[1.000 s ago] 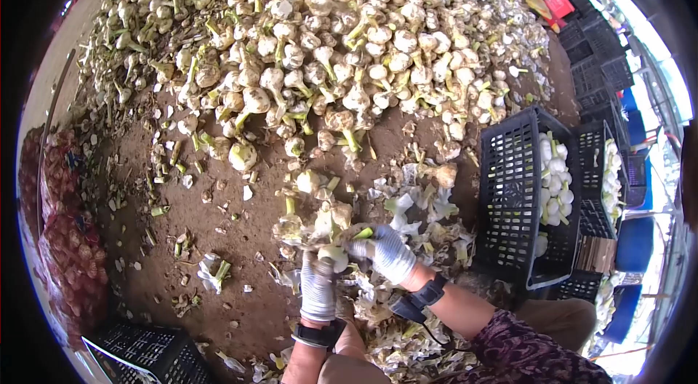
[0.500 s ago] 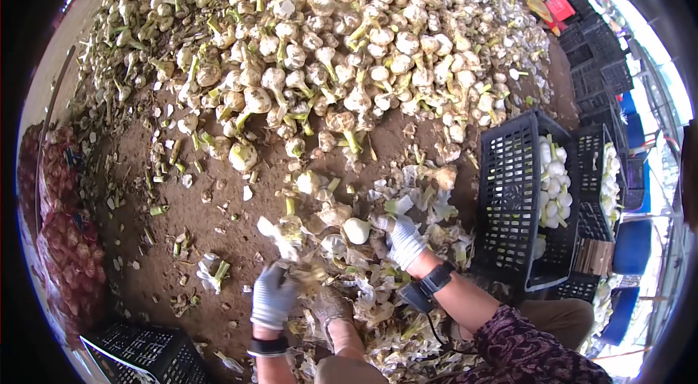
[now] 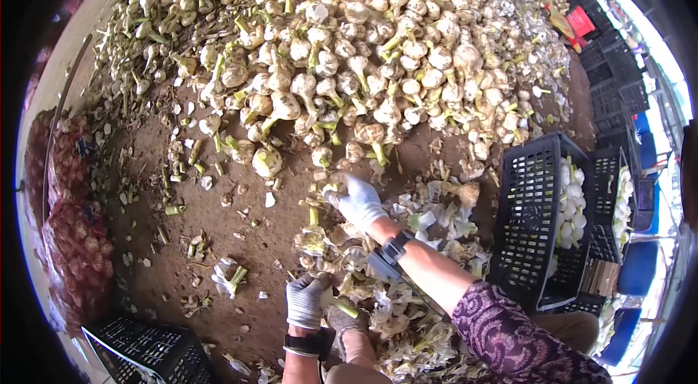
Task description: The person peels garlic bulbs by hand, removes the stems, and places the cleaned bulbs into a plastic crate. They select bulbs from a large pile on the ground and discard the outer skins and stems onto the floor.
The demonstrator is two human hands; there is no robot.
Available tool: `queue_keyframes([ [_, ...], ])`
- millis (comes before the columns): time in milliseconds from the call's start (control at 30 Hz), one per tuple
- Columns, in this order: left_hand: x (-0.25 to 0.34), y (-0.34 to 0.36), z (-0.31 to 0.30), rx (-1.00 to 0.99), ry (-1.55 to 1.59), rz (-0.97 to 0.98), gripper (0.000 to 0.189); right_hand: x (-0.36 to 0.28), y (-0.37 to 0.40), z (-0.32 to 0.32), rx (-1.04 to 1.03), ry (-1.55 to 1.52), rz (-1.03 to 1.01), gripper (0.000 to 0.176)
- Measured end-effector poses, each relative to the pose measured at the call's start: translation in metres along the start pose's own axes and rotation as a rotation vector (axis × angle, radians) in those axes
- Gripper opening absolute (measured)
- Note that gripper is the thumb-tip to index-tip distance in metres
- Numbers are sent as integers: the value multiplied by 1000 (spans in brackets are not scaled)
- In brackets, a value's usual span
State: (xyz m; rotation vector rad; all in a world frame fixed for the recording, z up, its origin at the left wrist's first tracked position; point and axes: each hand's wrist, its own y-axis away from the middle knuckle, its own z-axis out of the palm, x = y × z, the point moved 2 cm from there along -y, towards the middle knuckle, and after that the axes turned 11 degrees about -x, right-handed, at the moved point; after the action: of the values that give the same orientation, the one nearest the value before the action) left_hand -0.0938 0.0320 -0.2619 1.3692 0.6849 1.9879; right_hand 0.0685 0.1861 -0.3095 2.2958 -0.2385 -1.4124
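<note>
My right hand (image 3: 360, 201), rid of the peeled bulb, now stretches forward, fingers curled over a fresh garlic bulb (image 3: 331, 195) at the heap's (image 3: 363, 57) edge: the next piece begins.

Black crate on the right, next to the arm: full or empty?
Partly full: white garlic bulbs are piled inside the black crate, and much of its mesh wall is still bare.

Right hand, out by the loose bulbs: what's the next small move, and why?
Probably close the right hand on the garlic bulb at its fingertips and bring it back toward the left hand. The hand seems to touch that bulb, which lies loose on the dirt floor below the heap.
</note>
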Motion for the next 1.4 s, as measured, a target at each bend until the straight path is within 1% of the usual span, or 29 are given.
queue_keyframes([
  [33, -7, -6, -3, -20, 67, 102, 15, -5, -5, -2, -33, 183, 25, 25],
  [67, -9, -8, -6, -14, 70, 99, 15, -9, -6, -3, -64, 367, 51, 19],
  [100, 1, -9, -3, 2, 81, 147, 19, -5, -6, -5, -11, 407, -47, 13],
  [133, 7, -10, -1, 17, 93, 196, 25, 2, -3, -7, -13, 409, -48, 13],
  [167, 1, -17, -9, -59, 80, 225, 38, 9, 3, -8, -53, 378, -86, 14],
  [200, 7, -15, -6, -60, 82, 225, 38, 13, 8, -12, -90, 346, -122, 14],
  [233, 20, -11, 1, -65, 20, 223, 46, -12, 29, -26, -189, 311, -137, 13],
  [267, 30, -11, 5, -69, -42, 219, 55, -7, 39, -30, -271, 192, -174, 11],
  [300, 32, -12, 7, -122, -95, 194, 69, -15, 51, -37, -379, 192, -208, 12],
  [367, 36, -10, 16, -180, -112, 171, 71, -20, 71, -44, -542, 186, -275, 13],
  [400, 38, -8, 21, -239, -130, 158, 72, -22, 80, -48, -657, 61, -244, 16],
  [467, 33, -9, 23, -282, -169, 114, 68, -24, 90, -52, -693, -130, -249, 17],
  [500, 28, -10, 24, -309, -106, 128, 67, -21, 94, -53, -691, -129, -251, 17],
  [567, 24, -7, 29, -315, 42, 203, 60, -11, 102, -53, -612, -468, -88, 19],
  [600, 22, -5, 33, -317, 40, 205, 60, -3, 108, -44, -610, -468, -90, 19],
  [667, 21, -2, 37, -210, -116, 336, 58, 13, 114, -27, -329, -864, -20, 18],
  [700, 20, 1, 38, -143, -258, 371, 55, 7, 121, -28, -302, -746, -43, 22],
  [733, 17, 2, 38, -146, -262, 368, 55, 3, 127, -28, -298, -750, -42, 22],
  [800, 12, 5, 37, -71, -600, 463, 53, -1, 135, -23, -318, -564, -15, 22],
  [833, 13, 7, 39, -26, -732, 567, 53, 1, 135, -14, -294, -619, -76, 20],
  [867, 13, 6, 42, -29, -734, 570, 53, 3, 135, -13, -291, -620, -79, 20],
  [933, 17, 9, 48, 87, -990, 822, 56, 0, 138, -13, -301, -847, -30, 19],
  [967, 20, 13, 52, 119, -1060, 924, 58, 0, 138, -13, -301, -847, -30, 19],
  [1100, 17, 16, 53, 115, -1127, 897, 58, 4, 140, -14, -267, -792, -62, 24],
  [1200, 8, 15, 51, 131, -1082, 907, 53, 9, 142, -15, -303, -802, -21, 29],
  [1267, -7, 8, 46, 8, -510, 600, 46, -1, 145, -20, -343, -880, -84, 31],
  [1300, 0, 13, 50, -21, -126, 413, 41, -2, 145, -21, -342, -883, -84, 31],
  [1333, 2, 14, 45, -133, 185, 316, 41, -4, 146, -21, -366, -961, -103, 33],
  [1400, 0, 12, 39, -210, 406, 165, 42, -9, 148, -25, -390, -1039, -121, 36],
])
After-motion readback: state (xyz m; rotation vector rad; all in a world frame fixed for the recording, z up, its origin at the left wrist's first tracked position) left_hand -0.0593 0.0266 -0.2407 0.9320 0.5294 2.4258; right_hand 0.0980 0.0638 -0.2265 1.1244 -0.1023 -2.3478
